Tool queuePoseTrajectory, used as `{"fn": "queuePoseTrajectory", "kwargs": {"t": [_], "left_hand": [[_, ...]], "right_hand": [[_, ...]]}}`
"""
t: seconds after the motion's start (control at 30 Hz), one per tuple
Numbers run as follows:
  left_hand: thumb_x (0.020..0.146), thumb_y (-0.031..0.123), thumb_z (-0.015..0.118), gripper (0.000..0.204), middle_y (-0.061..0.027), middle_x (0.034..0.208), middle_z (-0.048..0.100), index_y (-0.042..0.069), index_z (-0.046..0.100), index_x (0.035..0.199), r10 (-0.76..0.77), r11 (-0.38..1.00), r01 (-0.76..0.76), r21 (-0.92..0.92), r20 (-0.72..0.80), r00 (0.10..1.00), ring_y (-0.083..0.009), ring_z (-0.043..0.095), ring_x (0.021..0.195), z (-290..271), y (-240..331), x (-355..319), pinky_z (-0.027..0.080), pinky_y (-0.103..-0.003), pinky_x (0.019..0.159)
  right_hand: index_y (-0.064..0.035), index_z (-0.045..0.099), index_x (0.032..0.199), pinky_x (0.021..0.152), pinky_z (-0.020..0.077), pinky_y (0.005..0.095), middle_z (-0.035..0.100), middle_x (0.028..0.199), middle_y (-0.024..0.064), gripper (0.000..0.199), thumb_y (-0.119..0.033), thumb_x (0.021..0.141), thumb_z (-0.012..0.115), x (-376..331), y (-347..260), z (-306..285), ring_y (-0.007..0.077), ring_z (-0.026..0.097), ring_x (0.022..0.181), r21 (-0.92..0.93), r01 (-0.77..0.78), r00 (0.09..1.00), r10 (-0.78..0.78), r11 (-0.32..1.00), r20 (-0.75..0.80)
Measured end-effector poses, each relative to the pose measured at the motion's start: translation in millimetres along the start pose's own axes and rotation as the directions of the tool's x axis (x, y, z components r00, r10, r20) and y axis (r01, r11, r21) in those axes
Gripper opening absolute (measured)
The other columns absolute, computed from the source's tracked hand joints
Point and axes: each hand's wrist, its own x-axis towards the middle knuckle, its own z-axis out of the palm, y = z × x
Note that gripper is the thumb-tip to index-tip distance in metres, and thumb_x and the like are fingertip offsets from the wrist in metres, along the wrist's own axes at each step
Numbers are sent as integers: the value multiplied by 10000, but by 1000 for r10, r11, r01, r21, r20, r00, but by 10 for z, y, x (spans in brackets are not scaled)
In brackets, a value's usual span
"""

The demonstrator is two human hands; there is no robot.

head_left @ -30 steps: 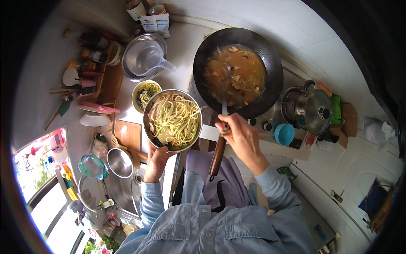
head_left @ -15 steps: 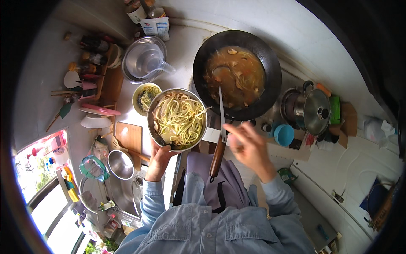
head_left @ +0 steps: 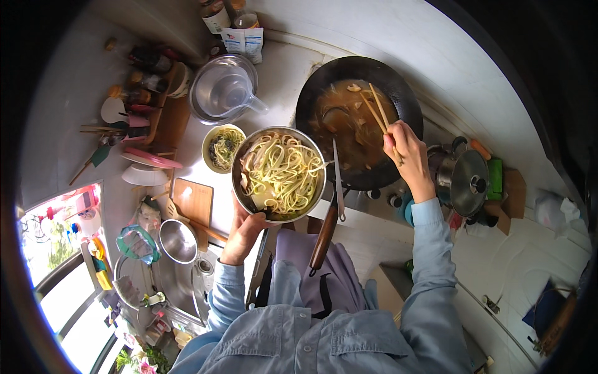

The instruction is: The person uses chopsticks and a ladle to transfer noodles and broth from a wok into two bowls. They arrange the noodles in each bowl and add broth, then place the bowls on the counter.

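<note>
Shifted forward since the earlier frame, the right hand (head_left: 408, 151) is now over a round black wok (head_left: 408, 103) of brown broth (head_left: 350, 138). Left to right: the left hand's (head_left: 243, 235) fingers clamp a round steel bowl (head_left: 321, 184) of yellow noodles (head_left: 280, 169), a long-handled metal ladle (head_left: 338, 174) dips into the wok, and the right fingers grip two wooden chopsticks (head_left: 382, 106).

Bright window (head_left: 65, 302) at lwr L w/ dark bars (head_left: 58, 275); white wall (head_left: 361, 30) behind pale counter (head_left: 283, 81).
</note>
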Motion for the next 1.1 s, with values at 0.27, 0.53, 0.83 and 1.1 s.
{"fn": "queuePoseTrajectory", "kwargs": {"t": [0.27, 0.53, 0.83, 1.1], "left_hand": [[892, 56, 557, 901, -147, 1598, 344, 223, 71, 1632, 0, 1000, -1, 15, 34, 999, -376, 475, 1397, 37, -40, 92, 505, -586, 1062], [879, -1, 548, 907, -142, 1513, 414, 203, 53, 1611, 10, 999, -9, -44, 28, 1000, -289, 539, 1324, 111, 14, 140, 594, -410, 942], [890, 7, 537, 903, -162, 1534, 390, 198, 22, 1607, 18, 999, -15, -43, 51, 999, -319, 528, 1338, 169, 41, 177, 574, -474, 1001], [891, 6, 542, 968, -177, 1552, 361, 175, -75, 1617, 15, 1000, -15, 5, 51, 999, -331, 522, 1338, 137, 75, 199, 569, -488, 1005]], "right_hand": [[-61, 544, 966, 646, 571, 409, 603, 901, 96, 111, -69, 948, 653, 54, 111, 170, 304, 657, 820, -22, 31, 998, -30, 999, 61], [-29, 539, 969, 629, 498, 361, 568, 757, 139, 129, -124, 1045, 582, 17, 97, 595, 249, 632, 705, 394, -379, 859, 477, 837, -188], [-116, 509, 925, 450, 302, 210, 558, 725, 2, 326, -375, 1103, 422, 161, 387, 977, 79, 482, 557, 930, -279, 324, 889, -237, 324], [-110, 510, 926, 414, 277, 235, 533, 719, 23, 332, -359, 1094, 369, 1, 462, 883, 106, 436, 526, 877, -161, 336, 811, -452, 479]]}}
